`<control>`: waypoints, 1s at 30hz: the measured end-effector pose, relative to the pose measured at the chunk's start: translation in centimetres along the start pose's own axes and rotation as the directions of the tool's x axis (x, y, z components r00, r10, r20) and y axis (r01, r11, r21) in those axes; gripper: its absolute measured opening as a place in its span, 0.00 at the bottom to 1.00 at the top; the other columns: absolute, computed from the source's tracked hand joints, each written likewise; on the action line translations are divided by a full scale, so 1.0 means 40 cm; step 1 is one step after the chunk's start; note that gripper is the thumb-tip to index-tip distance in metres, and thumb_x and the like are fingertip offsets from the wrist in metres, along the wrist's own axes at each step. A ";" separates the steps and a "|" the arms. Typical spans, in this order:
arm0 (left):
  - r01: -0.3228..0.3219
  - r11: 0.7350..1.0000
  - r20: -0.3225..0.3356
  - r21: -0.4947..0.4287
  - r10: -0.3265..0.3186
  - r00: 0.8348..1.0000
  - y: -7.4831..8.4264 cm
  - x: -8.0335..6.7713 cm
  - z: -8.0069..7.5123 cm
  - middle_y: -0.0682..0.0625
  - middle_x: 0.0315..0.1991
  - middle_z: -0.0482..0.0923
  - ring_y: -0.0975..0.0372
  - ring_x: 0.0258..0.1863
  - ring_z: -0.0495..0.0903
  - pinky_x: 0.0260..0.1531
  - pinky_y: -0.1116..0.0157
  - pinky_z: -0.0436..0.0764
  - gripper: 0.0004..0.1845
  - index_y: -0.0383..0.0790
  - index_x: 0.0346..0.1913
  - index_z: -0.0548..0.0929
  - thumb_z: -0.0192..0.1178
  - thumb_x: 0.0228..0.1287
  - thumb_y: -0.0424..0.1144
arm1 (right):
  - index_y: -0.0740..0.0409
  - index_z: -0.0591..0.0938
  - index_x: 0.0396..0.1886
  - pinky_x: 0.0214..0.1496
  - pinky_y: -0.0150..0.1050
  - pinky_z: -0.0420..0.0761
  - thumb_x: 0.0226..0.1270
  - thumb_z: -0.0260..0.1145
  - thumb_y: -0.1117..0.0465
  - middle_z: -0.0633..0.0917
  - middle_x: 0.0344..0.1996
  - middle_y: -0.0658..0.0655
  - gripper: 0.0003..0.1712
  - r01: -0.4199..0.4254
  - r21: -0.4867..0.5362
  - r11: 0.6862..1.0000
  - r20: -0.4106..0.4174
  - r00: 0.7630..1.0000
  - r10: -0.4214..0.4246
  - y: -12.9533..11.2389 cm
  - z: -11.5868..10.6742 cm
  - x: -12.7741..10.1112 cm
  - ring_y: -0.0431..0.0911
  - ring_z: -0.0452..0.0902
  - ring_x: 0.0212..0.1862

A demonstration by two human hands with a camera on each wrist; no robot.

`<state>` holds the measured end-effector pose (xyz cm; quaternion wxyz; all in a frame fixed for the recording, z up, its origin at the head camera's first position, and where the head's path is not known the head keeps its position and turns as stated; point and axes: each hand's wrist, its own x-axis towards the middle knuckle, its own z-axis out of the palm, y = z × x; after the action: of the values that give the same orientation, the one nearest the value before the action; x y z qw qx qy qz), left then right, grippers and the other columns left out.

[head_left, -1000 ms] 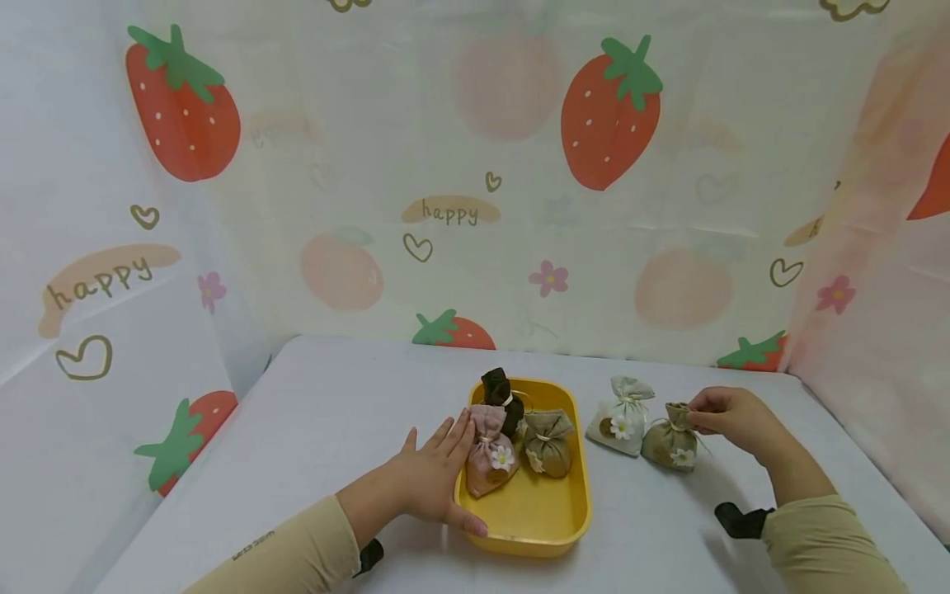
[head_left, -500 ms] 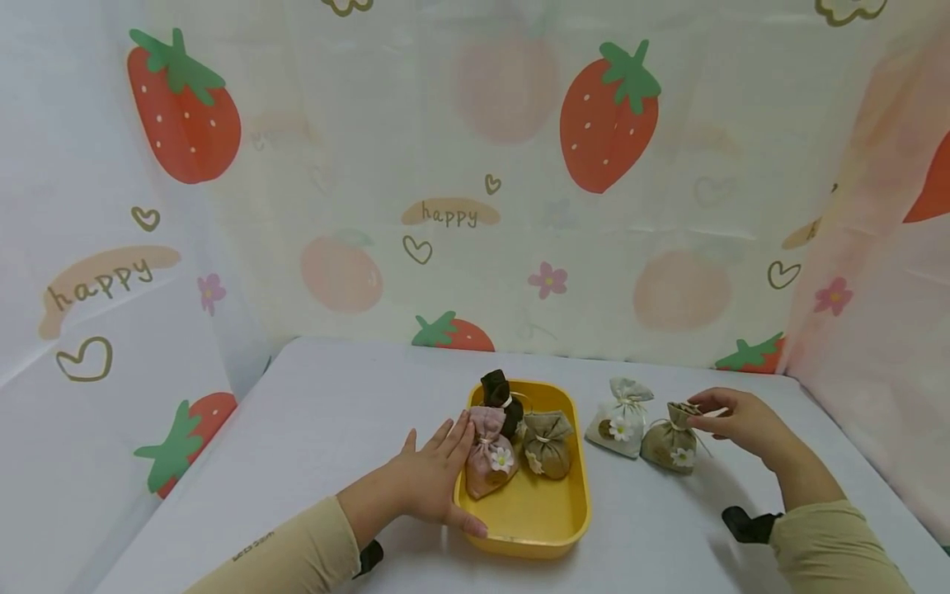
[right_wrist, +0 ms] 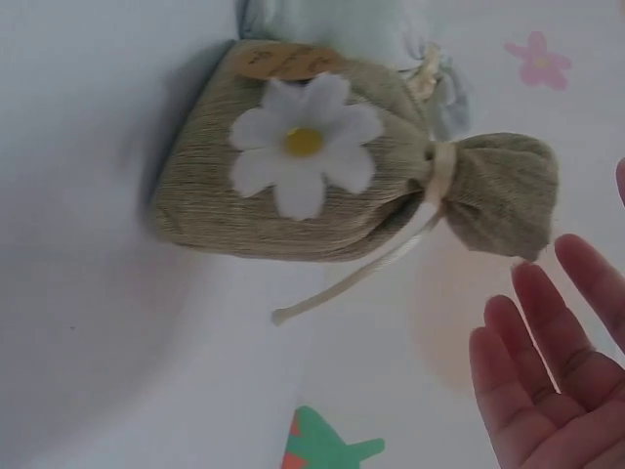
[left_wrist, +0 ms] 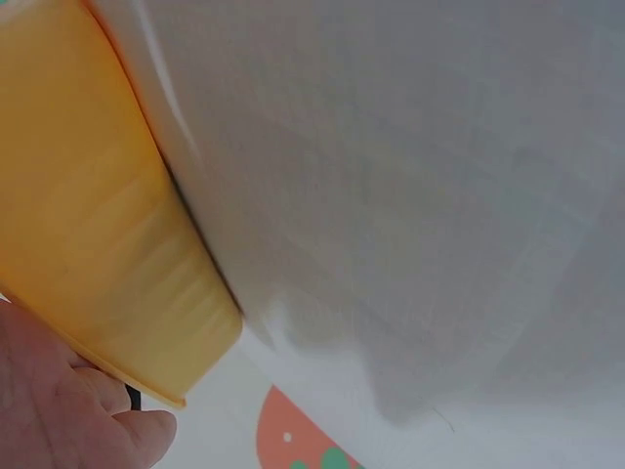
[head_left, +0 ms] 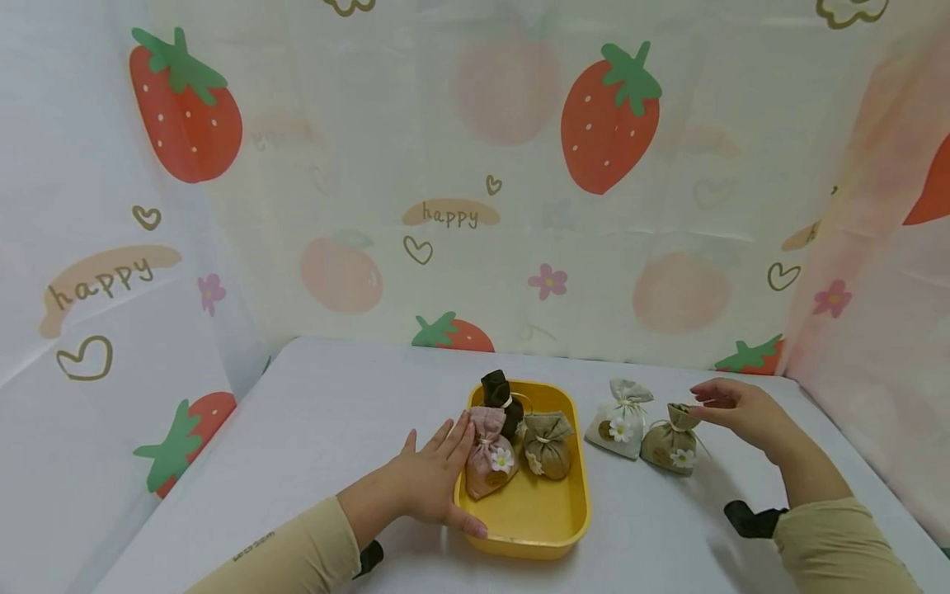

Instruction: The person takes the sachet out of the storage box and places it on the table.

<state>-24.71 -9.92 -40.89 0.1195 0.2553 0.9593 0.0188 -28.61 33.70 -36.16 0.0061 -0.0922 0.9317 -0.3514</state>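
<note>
My right hand point(head_left: 742, 417) was open, its fingers loosely extended and slightly parted, and it gripped nothing. It hung just beside the gathered neck of the olive-brown pouch point(head_left: 670, 445); in the right wrist view my fingertips point(right_wrist: 532, 281) came close to the pouch's top edge, and I could not tell whether one of them brushed the cloth. The pouch stood on the white table point(head_left: 334, 412), to the right of the yellow tray point(head_left: 519, 513), with a white flower point(right_wrist: 305, 181) and a brown tag point(right_wrist: 285, 62) on its front. A cream cord point(right_wrist: 356, 283) was tied round its neck, one end trailing loose. A pale pouch point(head_left: 629, 411), also with a white flower, stood right beside it, on the side toward the tray.

My left hand point(head_left: 430, 478) was spread at the tray's left side, fingers long and fairly straight at the rim, thumb out toward the near corner. It touched the tray without wrapping round it. My fingertips there lay next to the pink pouch point(head_left: 484, 474); whether they met its cloth, I could not tell. Inside the tray with it were a dark pouch point(head_left: 496, 386) and a tan pouch point(head_left: 549, 450).
</note>
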 end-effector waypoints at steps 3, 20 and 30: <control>0.000 1.000 -0.003 0.005 0.000 1.000 -0.001 0.001 0.000 0.51 0.72 0.24 0.54 0.71 0.33 0.59 0.37 0.42 0.70 0.44 0.72 0.35 0.46 0.31 0.84 | 0.66 0.72 0.56 0.47 0.55 0.73 0.61 0.63 0.49 0.78 0.49 0.67 0.30 0.006 0.001 1.000 -0.016 1.000 -0.006 -0.016 -0.009 0.002 0.60 0.72 0.53; -0.004 1.000 0.011 -0.002 0.004 1.000 -0.002 0.003 0.004 0.50 0.72 0.23 0.54 0.71 0.32 0.59 0.37 0.41 0.69 0.44 0.72 0.35 0.46 0.31 0.84 | 0.63 0.77 0.51 0.44 0.36 0.75 0.62 0.63 0.50 0.81 0.47 0.62 0.24 0.106 0.067 0.992 -0.003 0.994 -0.106 -0.129 0.010 0.041 0.37 0.76 0.44; -0.006 1.000 -0.003 -0.013 0.006 1.000 -0.001 0.000 0.001 0.51 0.72 0.24 0.54 0.71 0.33 0.59 0.37 0.41 0.69 0.44 0.72 0.35 0.46 0.31 0.84 | 0.60 0.79 0.49 0.49 0.46 0.76 0.60 0.64 0.51 0.82 0.45 0.58 0.22 0.149 0.111 0.983 0.056 0.986 -0.156 -0.198 0.068 0.085 0.48 0.78 0.46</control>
<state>-24.73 -9.95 -40.93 0.1198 0.2573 0.9585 0.0259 -30.41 25.48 -32.82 0.0141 -0.1739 0.9011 -0.3969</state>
